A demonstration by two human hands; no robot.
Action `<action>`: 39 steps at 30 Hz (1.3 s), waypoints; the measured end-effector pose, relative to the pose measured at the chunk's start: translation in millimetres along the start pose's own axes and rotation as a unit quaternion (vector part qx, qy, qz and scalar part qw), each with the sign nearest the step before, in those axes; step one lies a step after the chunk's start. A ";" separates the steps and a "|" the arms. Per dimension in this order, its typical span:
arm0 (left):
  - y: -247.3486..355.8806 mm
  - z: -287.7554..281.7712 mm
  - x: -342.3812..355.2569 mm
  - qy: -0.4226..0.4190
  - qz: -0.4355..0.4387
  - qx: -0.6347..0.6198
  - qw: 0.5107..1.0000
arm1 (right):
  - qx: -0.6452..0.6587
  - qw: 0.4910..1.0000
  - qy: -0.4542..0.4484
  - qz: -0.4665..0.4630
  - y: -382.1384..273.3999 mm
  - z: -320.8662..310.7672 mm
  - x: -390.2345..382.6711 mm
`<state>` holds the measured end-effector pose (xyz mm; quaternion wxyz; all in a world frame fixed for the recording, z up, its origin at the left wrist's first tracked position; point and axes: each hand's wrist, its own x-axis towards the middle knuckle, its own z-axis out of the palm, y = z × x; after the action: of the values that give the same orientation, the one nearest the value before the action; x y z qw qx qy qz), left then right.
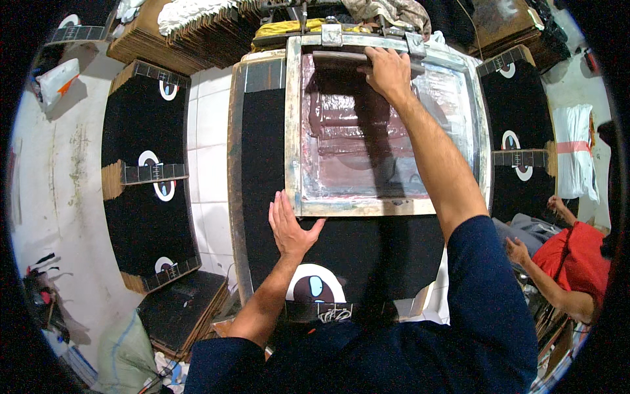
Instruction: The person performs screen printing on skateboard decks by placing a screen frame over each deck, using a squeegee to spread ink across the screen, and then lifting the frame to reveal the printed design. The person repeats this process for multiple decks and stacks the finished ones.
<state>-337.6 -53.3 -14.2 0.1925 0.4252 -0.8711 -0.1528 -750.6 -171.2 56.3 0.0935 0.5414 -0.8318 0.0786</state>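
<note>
A wooden-framed printing screen (293, 131) lies over black fabric (387, 253) spread on a board. Dark brownish-purple ink (354, 121) coats the left part of its mesh. Near the screen's far edge my right hand (388, 73) is closed over a squeegee (335, 60), a long dark bar lying crosswise. My left hand (290, 226) rests at the near left corner of the frame, fingers stretched along its side and thumb apart. Below the screen, a printed eye (316, 289) in white, brown and light blue shows on the fabric.
More boards with black fabric and printed eyes stand left (144, 125) and right (522, 125). Metal clamps (331, 35) hold the screen's far edge. At the right sits a co-worker in red (581, 262), hands near the right-hand board. Stacked cardboard (216, 33) lies at the back.
</note>
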 end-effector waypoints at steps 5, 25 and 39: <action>-0.3 0.6 -0.6 -0.004 0.000 0.003 1.000 | -0.026 0.999 0.023 -0.028 -9.7 -3.5 -47.5; 7.0 -4.5 12.0 0.010 -0.126 -0.182 0.975 | -0.011 1.000 0.002 0.005 -35.8 -34.0 -145.4; 19.3 -17.8 14.5 -0.006 -0.187 -0.293 0.938 | 0.057 0.987 -0.147 -0.033 -9.7 -49.6 -102.6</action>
<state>-350.7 -55.3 12.7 0.2714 0.5044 -0.6936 -0.4369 -697.6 -72.6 79.9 -0.0581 0.5786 -0.8124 0.0420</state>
